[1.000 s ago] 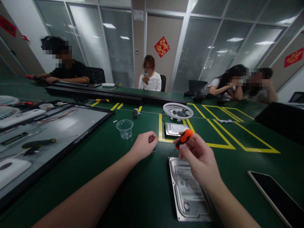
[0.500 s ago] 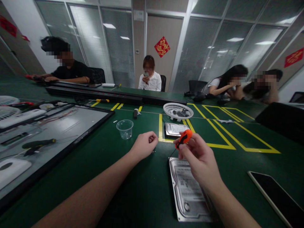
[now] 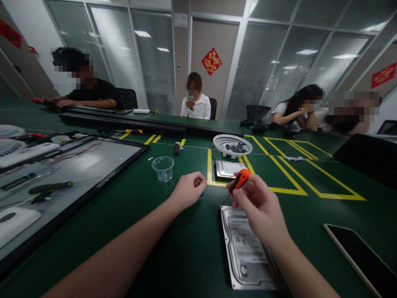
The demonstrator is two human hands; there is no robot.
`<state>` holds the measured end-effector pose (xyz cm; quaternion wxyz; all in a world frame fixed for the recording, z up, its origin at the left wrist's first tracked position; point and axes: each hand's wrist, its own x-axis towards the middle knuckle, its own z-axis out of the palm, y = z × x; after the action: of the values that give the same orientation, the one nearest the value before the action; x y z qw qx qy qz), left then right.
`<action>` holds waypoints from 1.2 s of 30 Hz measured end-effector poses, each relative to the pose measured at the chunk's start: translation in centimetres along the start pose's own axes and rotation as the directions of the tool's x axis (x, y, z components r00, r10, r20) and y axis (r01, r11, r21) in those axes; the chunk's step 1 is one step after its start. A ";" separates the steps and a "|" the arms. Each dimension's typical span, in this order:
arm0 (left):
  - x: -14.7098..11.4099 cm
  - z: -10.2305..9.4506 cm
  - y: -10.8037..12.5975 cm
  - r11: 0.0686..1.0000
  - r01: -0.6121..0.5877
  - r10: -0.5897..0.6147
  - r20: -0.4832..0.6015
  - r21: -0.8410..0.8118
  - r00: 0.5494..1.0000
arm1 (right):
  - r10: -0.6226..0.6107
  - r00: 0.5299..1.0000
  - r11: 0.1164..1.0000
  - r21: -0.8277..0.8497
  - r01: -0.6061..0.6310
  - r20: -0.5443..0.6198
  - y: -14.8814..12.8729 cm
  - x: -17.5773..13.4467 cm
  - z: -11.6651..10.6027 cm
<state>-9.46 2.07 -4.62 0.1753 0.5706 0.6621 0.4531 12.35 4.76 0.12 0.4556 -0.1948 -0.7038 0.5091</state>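
Note:
My right hand (image 3: 259, 203) grips an orange and black screwdriver (image 3: 240, 181). Its thin shaft slants down to the far left corner of a silver hard drive (image 3: 245, 252), which lies flat on the green table and is partly covered by my hand and forearm. My left hand (image 3: 190, 190) rests on the table left of the drive, fingers curled closed; whatever they hold is hidden. A few tiny screws (image 3: 200, 198) lie beside its fingers. Behind my right hand sits a second hard drive (image 3: 228, 169). Left of it stands a clear plastic cup (image 3: 163, 169).
A white basket (image 3: 232, 145) with dark parts stands behind the drives. At left lies a large flat panel (image 3: 102, 153) with a green-handled screwdriver (image 3: 51, 187) on it. A phone (image 3: 356, 252) is at right. Several people sit across the table (image 3: 149, 256).
The screwdriver handle has turned and tilted slightly in my right hand, its tip staying at the drive's corner. My left hand has not moved.

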 end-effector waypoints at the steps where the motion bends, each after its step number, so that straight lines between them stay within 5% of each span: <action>1: 0.0 0.0 0.0 1.000 0.000 0.000 0.000 -0.001 1.000 | 0.004 1.000 1.000 -0.017 -0.004 0.001 0.0 0.0 0.0; 36: 0.0 0.1 0.0 1.000 -0.002 0.002 0.002 -0.001 1.000 | 0.070 0.997 0.995 -0.072 -0.072 -0.037 -0.1 0.1 -0.1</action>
<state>-9.38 2.11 -4.62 0.1757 0.5716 0.6612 0.4531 12.42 4.82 0.26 0.4417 -0.2448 -0.7067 0.4955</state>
